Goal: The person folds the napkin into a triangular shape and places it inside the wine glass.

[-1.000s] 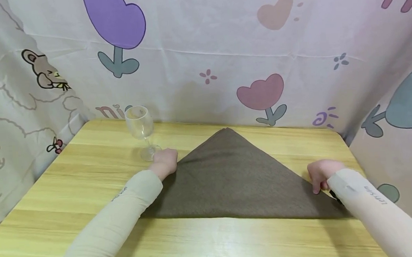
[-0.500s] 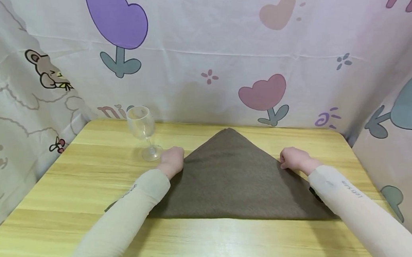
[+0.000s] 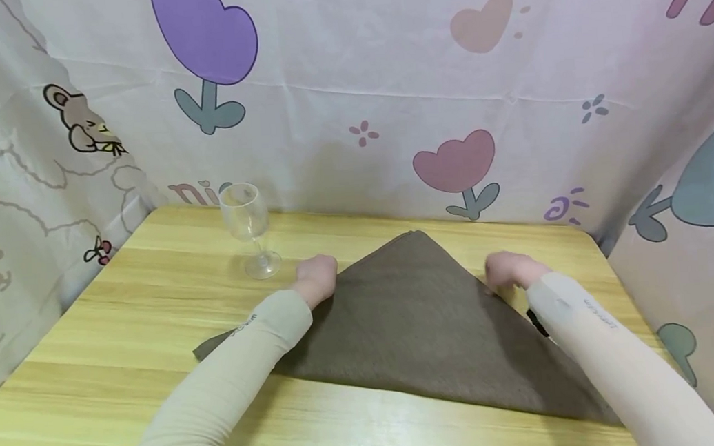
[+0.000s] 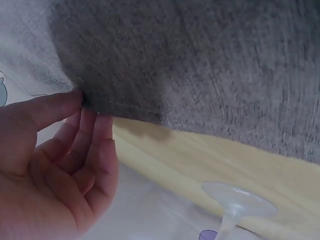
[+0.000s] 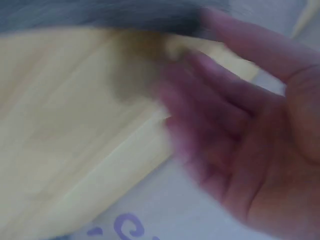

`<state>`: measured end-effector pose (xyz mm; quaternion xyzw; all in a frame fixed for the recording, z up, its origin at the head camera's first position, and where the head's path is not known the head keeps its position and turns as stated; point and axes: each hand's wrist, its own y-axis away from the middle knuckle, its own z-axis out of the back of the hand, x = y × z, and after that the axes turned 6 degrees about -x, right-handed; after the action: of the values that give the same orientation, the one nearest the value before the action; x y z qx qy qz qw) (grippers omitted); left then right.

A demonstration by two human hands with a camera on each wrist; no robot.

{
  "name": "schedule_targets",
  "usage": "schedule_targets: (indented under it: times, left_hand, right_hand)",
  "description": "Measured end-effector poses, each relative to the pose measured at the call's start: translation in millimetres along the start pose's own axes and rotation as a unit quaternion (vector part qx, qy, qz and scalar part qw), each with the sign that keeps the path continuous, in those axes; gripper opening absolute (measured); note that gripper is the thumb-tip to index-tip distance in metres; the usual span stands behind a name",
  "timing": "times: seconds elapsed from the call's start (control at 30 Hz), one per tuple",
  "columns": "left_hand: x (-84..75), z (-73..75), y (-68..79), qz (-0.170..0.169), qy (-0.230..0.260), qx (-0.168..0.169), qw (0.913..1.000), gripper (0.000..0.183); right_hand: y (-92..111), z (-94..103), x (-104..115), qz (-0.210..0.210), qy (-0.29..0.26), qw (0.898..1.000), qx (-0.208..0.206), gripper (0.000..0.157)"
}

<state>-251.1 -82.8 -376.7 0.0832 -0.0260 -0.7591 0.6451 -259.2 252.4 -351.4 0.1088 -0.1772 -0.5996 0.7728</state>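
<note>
A brown cloth, folded into a triangle, lies with its point toward the back of the table. At its left slanting edge my left hand pinches the fabric between thumb and fingers; the left wrist view shows the thumb over the edge and the fingertips beneath. My right hand is at the right slanting edge. Its thumb lies against the cloth in the right wrist view, while the blurred fingers hang apart below the edge. My left sleeve covers part of the cloth's left side.
An upright clear wine glass stands on the wooden table, just left of and behind my left hand. Its foot shows in the left wrist view. A printed curtain borders the table at the back and sides.
My right hand moved left and back along the edge. My left hand moved slightly right. The cloth turned and shifted right, its right end coming nearer the front and its left corner coming into view.
</note>
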Motion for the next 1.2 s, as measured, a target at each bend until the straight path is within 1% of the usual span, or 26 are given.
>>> schedule_targets:
  times: [0.03, 0.07, 0.13, 0.2, 0.27, 0.3, 0.33, 0.37, 0.4, 0.47, 0.53, 0.57, 0.6, 0.63, 0.73, 0.8, 0.87, 0.97, 1.03, 1.1, 1.13, 1.2]
  left_hand:
    - [-0.5, -1.5, -0.2, -0.002, -0.002, -0.006, 1.0000, 0.023]
    - [-1.0, -3.0, -0.3, -0.003, -0.002, -0.010, 0.9999, 0.023]
    - [-1.9, -6.7, -0.2, -0.006, -0.003, -0.014, 0.9999, 0.023]
    - [-3.3, -11.0, 0.1, -0.012, -0.004, -0.018, 0.9997, 0.023]
    - [-5.4, -14.9, 0.4, -0.019, -0.005, -0.020, 0.9996, 0.023]
    - [-6.7, -16.5, 0.3, -0.020, -0.005, -0.019, 0.9996, 0.023]
    - [-7.8, -17.6, 0.3, -0.021, -0.005, -0.020, 0.9996, 0.022]
    - [-9.0, -17.9, 0.4, -0.021, -0.006, -0.021, 0.9996, 0.022]
    - [-9.6, -18.2, 0.2, -0.022, -0.006, -0.022, 0.9995, 0.022]
    - [-9.0, -17.8, -0.4, -0.023, 0.001, -0.029, 0.9993, 0.022]
    - [-6.0, -15.1, 0.6, -0.027, 0.011, -0.033, 0.9990, 0.020]
    - [-3.9, -13.2, 1.6, -0.030, 0.020, -0.033, 0.9988, 0.020]
    - [-1.4, -11.1, 2.6, -0.033, 0.031, -0.032, 0.9985, 0.021]
    - [1.1, -8.7, 3.6, -0.033, 0.042, -0.028, 0.9982, 0.023]
    - [8.1, -1.5, 6.6, -0.032, 0.062, -0.014, 0.9975, 0.032]
    - [11.8, 1.9, 7.0, -0.026, 0.070, -0.005, 0.9972, 0.035]
    - [14.9, 4.0, 6.9, -0.020, 0.074, -0.005, 0.9970, 0.035]
    - [17.6, 6.0, 6.9, -0.014, 0.074, 0.002, 0.9971, 0.033]
    - [18.7, 6.3, 7.2, -0.013, 0.057, 0.007, 0.9983, 0.032]
    - [19.7, 5.8, 7.0, -0.011, 0.037, 0.017, 0.9991, 0.031]
    - [20.1, 5.4, 6.8, -0.009, 0.026, 0.020, 0.9994, 0.031]
    - [20.6, 5.0, 5.9, -0.004, 0.013, 0.023, 0.9996, 0.029]
  right_hand:
    - [-7, 1.2, 3, 0.009, -0.014, 1.000, -0.024, 0.018]
    - [-15, 1.6, 7, 0.021, -0.025, 0.998, -0.047, 0.019]
    - [-30, 0.3, 15, 0.035, -0.064, 0.994, -0.076, 0.032]
    - [-42, -3.3, 23, 0.040, -0.088, 0.991, -0.087, 0.046]
    - [-53, -8.3, 29, 0.030, -0.103, 0.990, -0.095, 0.051]
    - [-57, -10.8, 32, 0.024, -0.110, 0.988, -0.103, 0.049]
    - [-61, -13.4, 33, 0.017, -0.112, 0.986, -0.122, 0.043]
    - [-64, -15.5, 34, 0.011, -0.119, 0.983, -0.141, 0.035]
    - [-66, -17.3, 34, 0.008, -0.128, 0.978, -0.163, 0.026]
    - [-70, -18.3, 33, 0.017, -0.145, 0.967, -0.209, 0.019]
    - [-72, -17.4, 32, 0.024, -0.171, 0.955, -0.241, 0.021]
    - [-73, -16.5, 32, 0.027, -0.183, 0.951, -0.249, 0.022]
    - [-73, -15.4, 32, 0.027, -0.192, 0.947, -0.257, 0.020]
    - [-75, -14.4, 32, 0.024, -0.198, 0.944, -0.263, 0.018]
    - [-78, -12.9, 34, 0.007, -0.210, 0.938, -0.277, 0.018]
    - [-81, -12.6, 36, 0.001, -0.210, 0.936, -0.282, 0.021]
    - [-83, -12.8, 38, 0.008, -0.199, 0.940, -0.275, 0.023]
    - [-85, -13.1, 42, 0.030, -0.160, 0.960, -0.230, 0.029]
    - [-86, -13.2, 43, 0.042, -0.128, 0.972, -0.192, 0.035]
    - [-85, -12.3, 43, 0.038, -0.101, 0.981, -0.159, 0.039]
    - [-84, -11.5, 43, 0.033, -0.093, 0.984, -0.148, 0.037]
    - [-83, -10.4, 40, 0.018, -0.096, 0.987, -0.130, 0.024]
